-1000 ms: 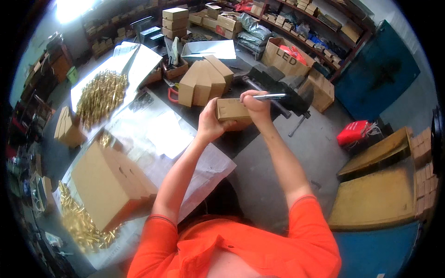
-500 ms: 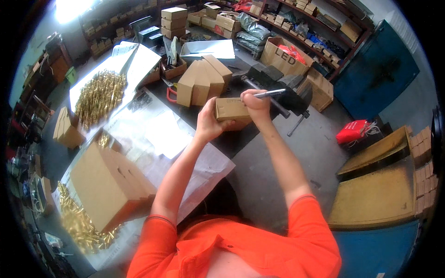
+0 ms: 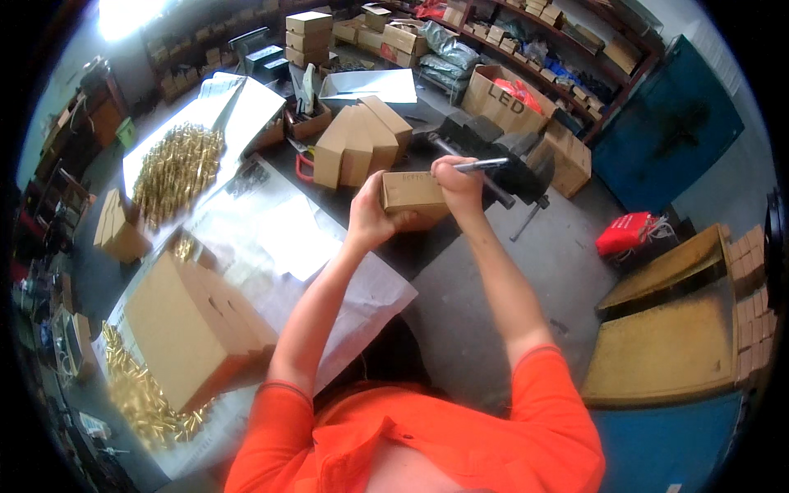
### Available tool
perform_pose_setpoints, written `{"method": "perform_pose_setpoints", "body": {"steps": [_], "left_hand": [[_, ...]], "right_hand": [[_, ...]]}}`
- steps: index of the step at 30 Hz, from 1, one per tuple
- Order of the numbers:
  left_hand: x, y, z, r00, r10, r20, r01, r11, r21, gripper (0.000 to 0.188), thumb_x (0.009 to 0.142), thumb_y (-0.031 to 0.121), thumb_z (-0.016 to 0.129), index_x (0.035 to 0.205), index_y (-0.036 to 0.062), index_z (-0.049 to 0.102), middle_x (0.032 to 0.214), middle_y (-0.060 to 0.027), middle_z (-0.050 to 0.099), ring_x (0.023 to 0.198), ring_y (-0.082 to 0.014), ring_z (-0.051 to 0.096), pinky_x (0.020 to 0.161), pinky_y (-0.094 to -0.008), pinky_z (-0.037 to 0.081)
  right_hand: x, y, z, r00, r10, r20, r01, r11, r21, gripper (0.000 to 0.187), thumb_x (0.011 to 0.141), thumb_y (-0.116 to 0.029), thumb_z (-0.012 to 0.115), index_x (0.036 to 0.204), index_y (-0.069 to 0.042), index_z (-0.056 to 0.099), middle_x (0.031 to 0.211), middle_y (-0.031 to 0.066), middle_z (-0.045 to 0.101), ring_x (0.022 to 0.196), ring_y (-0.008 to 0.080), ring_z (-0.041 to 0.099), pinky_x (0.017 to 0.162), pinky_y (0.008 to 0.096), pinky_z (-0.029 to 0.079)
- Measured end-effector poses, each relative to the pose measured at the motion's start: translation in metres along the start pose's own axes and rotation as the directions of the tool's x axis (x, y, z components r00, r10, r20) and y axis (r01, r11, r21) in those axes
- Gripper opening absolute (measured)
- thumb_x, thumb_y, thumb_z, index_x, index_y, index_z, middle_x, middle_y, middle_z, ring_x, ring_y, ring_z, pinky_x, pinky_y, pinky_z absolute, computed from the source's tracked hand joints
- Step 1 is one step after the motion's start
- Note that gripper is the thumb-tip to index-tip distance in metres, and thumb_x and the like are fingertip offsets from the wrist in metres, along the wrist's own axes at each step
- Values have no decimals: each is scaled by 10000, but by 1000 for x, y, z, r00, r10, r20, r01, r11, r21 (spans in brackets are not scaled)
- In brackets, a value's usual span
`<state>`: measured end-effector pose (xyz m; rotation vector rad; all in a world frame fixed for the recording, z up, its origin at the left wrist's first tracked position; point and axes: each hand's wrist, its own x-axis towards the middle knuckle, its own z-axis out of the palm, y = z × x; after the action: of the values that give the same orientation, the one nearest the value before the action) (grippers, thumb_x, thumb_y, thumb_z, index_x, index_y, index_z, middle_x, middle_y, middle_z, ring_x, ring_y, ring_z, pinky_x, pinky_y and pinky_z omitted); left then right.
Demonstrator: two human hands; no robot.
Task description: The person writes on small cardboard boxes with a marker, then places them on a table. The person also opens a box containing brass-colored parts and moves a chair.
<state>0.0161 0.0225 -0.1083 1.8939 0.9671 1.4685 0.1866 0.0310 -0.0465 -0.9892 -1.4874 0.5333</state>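
Note:
A small brown cardboard box [image 3: 411,191] is held up in front of me, with handwriting along the top of the face turned to me. My left hand [image 3: 371,215] grips its left side, the thumb across the lower front. In my right hand [image 3: 457,186] is a silver-grey marker pen [image 3: 483,165], its barrel pointing out to the right. That hand rests against the box's upper right part and hides the pen's tip. Just beyond, several similar cardboard boxes [image 3: 358,148] stand close together on the dark bench.
A bench vise [image 3: 493,148] is right behind my right hand. To the left, a pile of brass-coloured parts [image 3: 179,172] lies on white sheeting. A large cardboard box [image 3: 193,329] stands near more brass pieces [image 3: 148,394]. Red-handled scissors [image 3: 304,167] lie by the boxes.
My right hand has shifted slightly to the right along the box with the pen, and more handwriting shows on the box. My left hand stays in place.

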Motion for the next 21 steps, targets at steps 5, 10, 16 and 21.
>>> {"method": "perform_pose_setpoints", "body": {"steps": [5,10,16,21], "left_hand": [[-1,-10,3,999,-28,-25,27,999,-29,680,551,167,853,1106,14,491,997,-141,610,957,-282,590,830,-347,472],[-1,-3,1,999,-41,-21,41,999,-16,673,552,164,852,1099,15,490,996,-140,609,959,-282,590,834,-349,472],[-1,-4,1,1000,-19,-10,20,999,41,708,569,150,865,1133,9,461,986,-120,625,953,-197,606,851,-312,480],[-1,-4,2,997,-71,-23,69,995,-76,676,534,164,852,1094,14,505,998,-161,605,956,-327,590,822,-369,474]], "right_hand": [[1,4,-8,997,51,66,-56,995,85,149,711,-31,515,576,-8,576,548,-13,535,515,53,477,496,214,382],[-13,-13,-9,982,51,182,-73,991,116,146,688,-26,501,601,20,610,596,16,577,566,73,518,540,215,410],[-15,-7,-5,979,73,190,-100,986,137,174,653,-37,481,628,16,644,617,40,608,591,91,543,590,230,433],[-13,-9,-2,979,29,202,-37,999,33,187,652,-42,474,628,19,649,596,41,604,580,95,544,583,229,436]]}}
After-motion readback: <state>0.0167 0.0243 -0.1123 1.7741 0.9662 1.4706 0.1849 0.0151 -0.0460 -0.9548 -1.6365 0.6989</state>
